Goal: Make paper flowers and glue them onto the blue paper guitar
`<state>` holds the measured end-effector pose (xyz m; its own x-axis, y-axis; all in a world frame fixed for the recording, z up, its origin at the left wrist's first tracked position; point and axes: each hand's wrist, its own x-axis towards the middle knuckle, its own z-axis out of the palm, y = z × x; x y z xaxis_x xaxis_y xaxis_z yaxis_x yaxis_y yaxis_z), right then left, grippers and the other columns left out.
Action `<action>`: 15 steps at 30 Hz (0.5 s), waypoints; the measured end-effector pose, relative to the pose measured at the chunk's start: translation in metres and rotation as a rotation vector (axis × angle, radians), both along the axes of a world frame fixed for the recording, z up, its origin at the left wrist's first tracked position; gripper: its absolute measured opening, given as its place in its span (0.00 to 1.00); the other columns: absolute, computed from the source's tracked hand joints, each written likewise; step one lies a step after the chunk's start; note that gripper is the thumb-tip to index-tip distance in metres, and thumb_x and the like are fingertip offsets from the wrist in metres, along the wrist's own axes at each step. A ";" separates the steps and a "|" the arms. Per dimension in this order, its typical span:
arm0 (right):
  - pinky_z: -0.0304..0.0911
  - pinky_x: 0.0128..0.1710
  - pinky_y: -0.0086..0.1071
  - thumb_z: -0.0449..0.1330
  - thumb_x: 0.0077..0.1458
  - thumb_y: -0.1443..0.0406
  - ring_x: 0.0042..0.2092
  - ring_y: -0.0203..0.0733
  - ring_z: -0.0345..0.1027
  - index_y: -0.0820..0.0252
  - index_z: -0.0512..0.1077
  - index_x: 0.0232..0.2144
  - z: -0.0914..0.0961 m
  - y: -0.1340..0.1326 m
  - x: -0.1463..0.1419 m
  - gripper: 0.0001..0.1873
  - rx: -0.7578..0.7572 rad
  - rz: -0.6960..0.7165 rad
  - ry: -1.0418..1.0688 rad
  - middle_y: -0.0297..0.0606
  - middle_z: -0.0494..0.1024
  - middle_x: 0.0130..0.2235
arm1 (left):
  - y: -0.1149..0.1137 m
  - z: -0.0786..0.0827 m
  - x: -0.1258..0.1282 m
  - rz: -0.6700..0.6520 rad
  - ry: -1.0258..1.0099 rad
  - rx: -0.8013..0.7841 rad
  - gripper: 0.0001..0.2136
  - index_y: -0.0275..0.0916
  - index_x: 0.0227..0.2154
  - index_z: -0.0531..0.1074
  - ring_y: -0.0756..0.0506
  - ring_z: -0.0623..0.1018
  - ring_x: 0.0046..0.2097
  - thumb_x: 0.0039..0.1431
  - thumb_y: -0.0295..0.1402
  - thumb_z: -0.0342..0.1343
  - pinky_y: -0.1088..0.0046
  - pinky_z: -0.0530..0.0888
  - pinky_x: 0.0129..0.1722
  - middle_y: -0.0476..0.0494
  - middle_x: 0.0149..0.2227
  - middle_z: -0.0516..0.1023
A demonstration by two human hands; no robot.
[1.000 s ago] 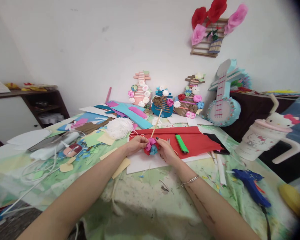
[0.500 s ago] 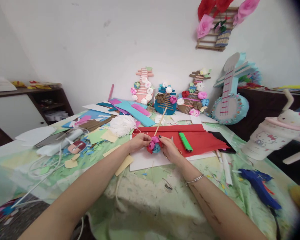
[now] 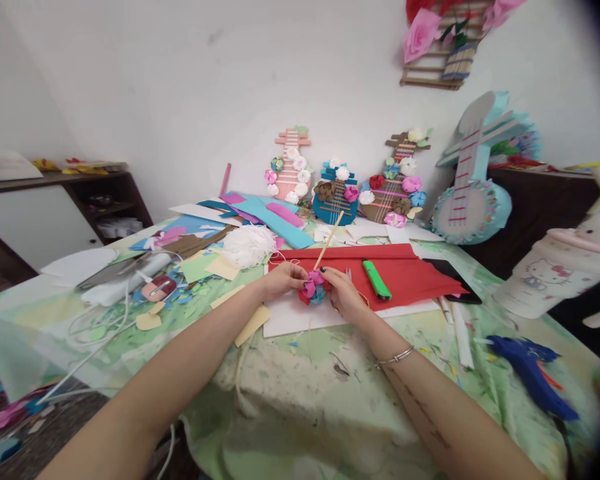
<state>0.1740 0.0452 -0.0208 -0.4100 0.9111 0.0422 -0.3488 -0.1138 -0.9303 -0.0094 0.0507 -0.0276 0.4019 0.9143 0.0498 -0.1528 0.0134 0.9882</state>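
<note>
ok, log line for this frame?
left hand: on paper bunch | right hand: same | stick: slanting up above bunch | green cutter: on red paper

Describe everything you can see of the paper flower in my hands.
The flower is a small, crumpled cluster of pink, red and blue, apparently thin paper. A pale stick slants up from its far side; whether it's attached isn't clear. The left hand and right hand hold it from either side, over the white board.

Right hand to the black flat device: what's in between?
Head view: red paper with the green cutter on it, plus metal tips beside the right hand; the paper's right end overlaps the black flat device.
</note>
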 end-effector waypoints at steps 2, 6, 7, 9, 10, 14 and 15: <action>0.57 0.26 0.27 0.67 0.38 0.57 0.28 0.33 0.63 0.59 0.72 0.28 0.001 -0.001 -0.001 0.15 0.007 -0.009 -0.002 0.31 0.73 0.27 | 0.001 -0.001 0.000 -0.002 0.018 -0.001 0.12 0.30 0.23 0.76 0.50 0.72 0.25 0.35 0.30 0.72 0.73 0.67 0.30 0.44 0.22 0.76; 0.59 0.28 0.27 0.67 0.39 0.58 0.29 0.34 0.64 0.59 0.75 0.31 0.006 -0.003 0.000 0.15 0.074 -0.054 0.021 0.32 0.74 0.28 | 0.003 -0.002 0.000 -0.010 0.064 -0.003 0.11 0.30 0.24 0.77 0.51 0.72 0.25 0.36 0.29 0.71 0.73 0.67 0.29 0.43 0.23 0.77; 0.59 0.28 0.27 0.67 0.39 0.59 0.29 0.33 0.64 0.59 0.75 0.31 0.007 -0.004 0.001 0.15 0.098 -0.060 0.026 0.32 0.74 0.28 | 0.003 -0.002 0.000 -0.012 0.073 -0.004 0.11 0.30 0.24 0.78 0.51 0.72 0.25 0.37 0.29 0.71 0.73 0.66 0.29 0.43 0.23 0.77; 0.59 0.29 0.28 0.68 0.40 0.59 0.29 0.33 0.64 0.59 0.77 0.30 0.010 -0.004 0.003 0.14 0.144 -0.071 0.023 0.33 0.74 0.28 | 0.002 0.000 0.001 -0.020 0.081 -0.009 0.10 0.30 0.25 0.78 0.51 0.72 0.25 0.38 0.29 0.71 0.74 0.66 0.29 0.43 0.24 0.77; 0.59 0.29 0.28 0.68 0.39 0.59 0.29 0.33 0.64 0.59 0.77 0.29 0.011 -0.004 0.004 0.14 0.158 -0.078 0.017 0.33 0.74 0.28 | 0.001 0.001 0.002 -0.026 0.079 -0.012 0.10 0.30 0.25 0.78 0.51 0.72 0.25 0.38 0.29 0.71 0.74 0.66 0.29 0.43 0.24 0.78; 0.60 0.28 0.28 0.68 0.40 0.57 0.27 0.33 0.64 0.60 0.77 0.29 0.016 -0.004 0.007 0.15 0.158 -0.104 0.009 0.34 0.74 0.27 | -0.006 0.007 0.005 -0.039 0.034 -0.020 0.10 0.30 0.26 0.77 0.50 0.73 0.27 0.40 0.29 0.70 0.74 0.66 0.31 0.43 0.26 0.77; 0.61 0.28 0.29 0.68 0.40 0.57 0.27 0.33 0.64 0.60 0.77 0.29 0.017 -0.003 0.007 0.15 0.152 -0.117 0.022 0.35 0.75 0.28 | -0.007 0.008 0.006 -0.037 0.018 -0.023 0.10 0.30 0.26 0.77 0.50 0.73 0.28 0.40 0.29 0.70 0.74 0.66 0.31 0.43 0.26 0.77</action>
